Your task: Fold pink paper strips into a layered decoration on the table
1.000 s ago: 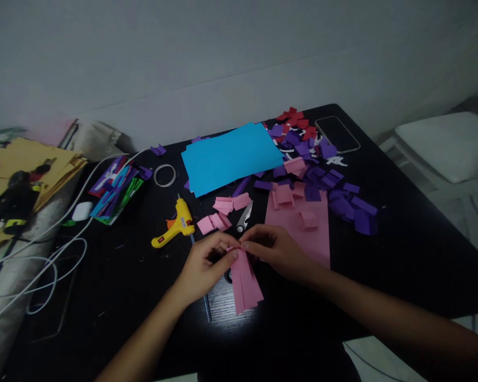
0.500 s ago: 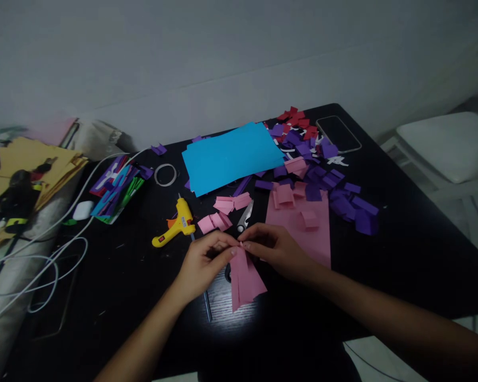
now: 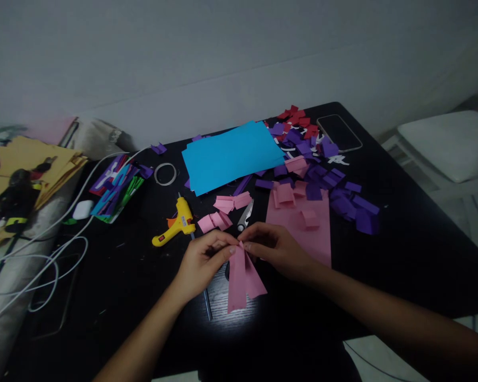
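Note:
Pink paper strips [image 3: 239, 281] hang fanned out between my two hands, low over the black table. The fingertips of my left hand [image 3: 201, 262] pinch their upper end from the left. My right hand [image 3: 281, 249] pinches the same top end from the right, its fingers closed. Scissors [image 3: 245, 216] lie just beyond my fingertips, their handles partly hidden behind the paper and hands. Small folded pink pieces [image 3: 215, 222] rest left of the scissors. A pink sheet [image 3: 298, 239] lies under and beyond my right hand, with folded pink pieces on it.
A yellow glue gun [image 3: 179, 223] and a tape ring [image 3: 165, 174] lie to the left, near white cables [image 3: 74, 239]. Blue sheets [image 3: 233, 156] lie at the back, beside purple pieces [image 3: 342, 204], red scraps and a phone [image 3: 339, 132]. A white chair [image 3: 446, 143] stands at right.
The lower ends of the pink strips have spread apart, with one strip swung to the left. Both hands have stayed in nearly the same place, still pinching the top.

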